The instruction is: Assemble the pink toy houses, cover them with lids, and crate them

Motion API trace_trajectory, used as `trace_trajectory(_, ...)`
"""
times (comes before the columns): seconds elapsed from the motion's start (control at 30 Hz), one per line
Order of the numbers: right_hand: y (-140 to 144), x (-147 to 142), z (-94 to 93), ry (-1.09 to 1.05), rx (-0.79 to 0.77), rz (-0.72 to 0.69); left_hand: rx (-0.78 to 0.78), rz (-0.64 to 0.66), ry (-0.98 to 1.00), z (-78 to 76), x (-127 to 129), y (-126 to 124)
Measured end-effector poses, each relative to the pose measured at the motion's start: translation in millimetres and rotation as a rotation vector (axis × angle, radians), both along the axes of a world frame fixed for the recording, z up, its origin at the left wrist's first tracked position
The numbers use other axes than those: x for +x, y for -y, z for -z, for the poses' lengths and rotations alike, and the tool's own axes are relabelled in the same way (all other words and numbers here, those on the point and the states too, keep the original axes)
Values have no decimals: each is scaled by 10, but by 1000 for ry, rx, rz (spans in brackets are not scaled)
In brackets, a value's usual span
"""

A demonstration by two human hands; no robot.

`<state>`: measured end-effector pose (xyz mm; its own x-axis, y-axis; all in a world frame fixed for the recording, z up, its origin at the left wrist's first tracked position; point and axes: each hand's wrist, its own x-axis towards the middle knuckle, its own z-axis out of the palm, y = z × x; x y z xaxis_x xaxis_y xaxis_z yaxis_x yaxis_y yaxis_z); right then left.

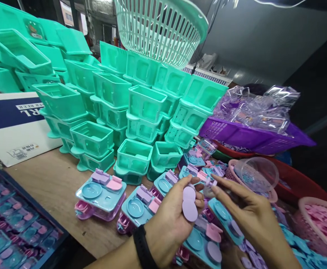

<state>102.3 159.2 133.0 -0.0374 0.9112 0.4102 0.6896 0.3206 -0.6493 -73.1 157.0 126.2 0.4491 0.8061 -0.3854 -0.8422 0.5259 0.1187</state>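
My left hand (170, 213), with a black band on the wrist, holds two purple oval discs (189, 204) between thumb and fingers. My right hand (247, 215) is close beside it, its fingertips pinching a small purple-and-pink piece (210, 183). Both hands hover over blue toy sink tops (101, 194) with purple and pink parts, lying on the wooden table (54, 186). One such top (136, 209) lies just left of my left hand.
Stacks of teal plastic boxes (141, 112) fill the table's back. A teal basket (163, 26) hangs above. A purple basket (253, 138) holds clear bags. A pink basket (320, 220) of pink parts sits right. A tray (14, 228) of finished pieces is at left.
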Motion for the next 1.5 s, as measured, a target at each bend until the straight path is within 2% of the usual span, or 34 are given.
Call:
trace_trajectory(0.1,-348,146,-123,98,-64,86,-82,1,23,-43,-38,18)
trace_trajectory(0.2,-871,269,-156,327,-168,113,-89,0,-9,-33,-72,59)
trace_trajectory(0.33,-1498,274,-54,496,-253,143,-62,35,-26,16,-119,131)
trace_trajectory(0.43,-1755,229,74,530,-281,138,-53,40,-42,30,-166,165)
trace_trajectory(0.6,-1889,259,224,578,-307,90,-54,42,-86,25,-241,173)
trace_trajectory(0.87,-1931,326,241,570,-334,26,-53,25,-119,35,-249,165)
trace_trajectory(1.07,-1897,432,273,497,-422,47,-22,26,-144,25,-247,148)
trace_trajectory(1.23,-2007,551,281,426,-489,64,-23,41,-145,20,-235,137)
trace_trajectory(1.5,-2199,634,336,337,-670,-66,19,50,-120,34,-219,110)
